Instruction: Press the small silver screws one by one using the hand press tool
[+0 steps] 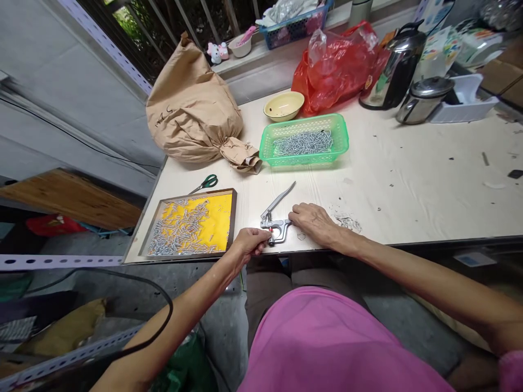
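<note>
Snap-fastener pliers (281,224) with grey metal handles lie at the table's front edge, their upper handle swung wide from the lower one. My right hand (314,220) is closed around the end of the lower handle. At the jaw end, my left hand (251,241) pinches with thumb and forefinger beside a small red part of the jaw. Whatever is between those fingertips is too small to make out. Left of this hand is a shallow framed tray (233,218) with a yellow bottom, holding many small metal pins (180,231).
Behind the pliers, a green plastic basket (304,159) holds more small metal pieces. Green-handled scissors (210,181) lie behind the tray. A brown paper sack (196,109), cream bowl (284,106), red plastic bag (335,68), kettle (394,65) and metal pot (425,100) stand farther back.
</note>
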{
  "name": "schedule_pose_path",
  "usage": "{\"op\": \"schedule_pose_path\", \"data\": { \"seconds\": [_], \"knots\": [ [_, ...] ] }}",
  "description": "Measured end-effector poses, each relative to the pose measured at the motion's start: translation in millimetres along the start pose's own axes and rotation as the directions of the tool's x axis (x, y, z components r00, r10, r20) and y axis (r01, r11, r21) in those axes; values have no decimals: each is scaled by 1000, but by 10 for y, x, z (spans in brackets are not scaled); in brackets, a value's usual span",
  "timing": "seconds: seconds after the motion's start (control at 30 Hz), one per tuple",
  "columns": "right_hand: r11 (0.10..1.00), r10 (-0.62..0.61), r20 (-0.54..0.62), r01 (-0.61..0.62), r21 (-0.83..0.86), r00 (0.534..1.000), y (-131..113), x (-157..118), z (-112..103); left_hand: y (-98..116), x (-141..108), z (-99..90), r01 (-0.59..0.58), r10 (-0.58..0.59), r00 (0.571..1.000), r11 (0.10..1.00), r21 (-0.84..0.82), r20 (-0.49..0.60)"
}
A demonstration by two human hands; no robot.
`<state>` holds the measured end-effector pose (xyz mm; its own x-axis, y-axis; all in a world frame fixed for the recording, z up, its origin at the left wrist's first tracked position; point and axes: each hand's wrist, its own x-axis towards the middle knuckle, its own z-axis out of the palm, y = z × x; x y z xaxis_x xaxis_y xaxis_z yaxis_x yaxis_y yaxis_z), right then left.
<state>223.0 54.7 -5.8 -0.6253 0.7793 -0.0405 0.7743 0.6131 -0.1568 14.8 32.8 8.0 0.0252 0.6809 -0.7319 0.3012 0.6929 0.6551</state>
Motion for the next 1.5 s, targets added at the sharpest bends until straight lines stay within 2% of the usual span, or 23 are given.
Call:
{"op": "schedule_pose_path", "data": {
  "seconds": [0.13, 0.3, 0.47, 0.67, 0.8, 0.87, 1.03, 1.2, 1.33, 1.4, 1.47, 1.5],
  "knots": [
    [1000, 5, 1, -5, -4, 1000, 1, 2, 17, 24, 42, -3, 32, -31, 999, 998, 46, -12],
    [1000, 8, 44, -8, 19, 999, 14, 25, -13, 51, 88, -62, 80, -87, 994, 991, 103, 63],
    [999, -19, 82, 15, 42, 996, 15, 43, -30, -18, 94, -88, 17, -32, 993, 992, 128, 114],
    [999, -6, 84, 2, 45, 996, -16, 7, -19, -38, 79, -55, 39, -52, 994, 991, 130, 95],
    [990, -86, 59, 79, 114, 995, 118, 103, -124, 13, 35, -38, 58, -71, 993, 989, 136, 94],
    [989, -117, 35, 114, 92, 992, 224, 211, -188, 31, 15, -29, 64, -78, 992, 988, 140, 96],
    [987, -161, 191, 159, 23, 968, 400, 480, -245, 37, -10, -1, 80, -93, 992, 984, 158, 81],
    [983, -179, 159, 183, -9, 971, 406, 524, -225, 31, -12, 13, 70, -79, 995, 986, 152, 60],
    [983, -161, 193, 174, -52, 968, 353, 461, -258, 16, -38, 0, 68, -78, 996, 975, 214, 39],
    [985, -149, 201, 164, -59, 968, 324, 416, -273, -2, -85, 2, 25, -24, 1000, 942, 334, -7],
    [986, -144, 188, 157, -55, 972, 300, 369, -275, -17, -146, 30, -99, 180, 978, 838, 537, -101],
    [987, -144, 175, 155, -51, 974, 292, 347, -271, -19, -170, 57, -175, 331, 935, 740, 649, -125]
  ]
}}
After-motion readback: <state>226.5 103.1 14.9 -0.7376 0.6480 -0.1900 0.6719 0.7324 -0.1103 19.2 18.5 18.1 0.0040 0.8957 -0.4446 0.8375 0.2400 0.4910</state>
